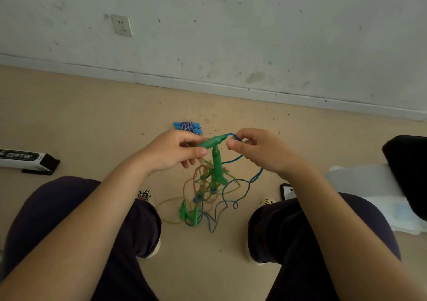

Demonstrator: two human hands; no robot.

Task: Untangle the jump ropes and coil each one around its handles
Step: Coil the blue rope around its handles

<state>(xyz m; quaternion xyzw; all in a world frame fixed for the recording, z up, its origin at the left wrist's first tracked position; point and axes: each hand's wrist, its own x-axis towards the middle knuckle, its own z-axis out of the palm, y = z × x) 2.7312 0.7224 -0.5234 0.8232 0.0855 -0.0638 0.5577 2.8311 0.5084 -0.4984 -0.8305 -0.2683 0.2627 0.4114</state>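
My left hand grips a green jump-rope handle held level above the floor. A second green handle hangs down from it. My right hand pinches the blue cord where it leaves the level handle's tip. Below, a tangle of blue, tan and green cords hangs between my knees, with two more green handles resting on the floor. A blue-handled rope, coiled around its handles, lies on the floor beyond my hands.
A white and black box lies on the floor at the left. A phone, a white plastic sheet and a black object are at the right. The wall with a socket is ahead.
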